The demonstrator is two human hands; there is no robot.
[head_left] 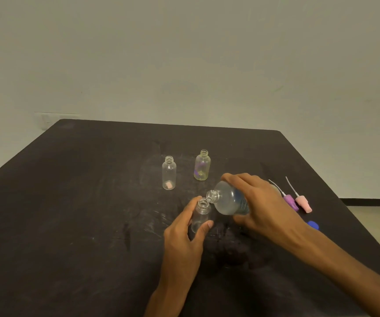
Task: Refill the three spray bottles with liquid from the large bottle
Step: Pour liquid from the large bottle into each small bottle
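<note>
- Right hand (269,202) grips the big clear plastic bottle (229,200), tipped with its mouth over the small clear bottle (200,215) at table centre — left hand (184,234) wraps that one.
- Looks near-empty, so pour one is barely started.
- Two more uncapped small bottles (169,173) wait at 11 and 12 o'clock — both unfilled, I'd guess.
- Pink and purple spray tops (298,201) lie at 3 o'clock, not yet screwed on.

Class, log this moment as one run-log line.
step: pouring | right hand: tilts large bottle | left hand: steadies small bottle | other two bottles: uncapped, upright
</note>
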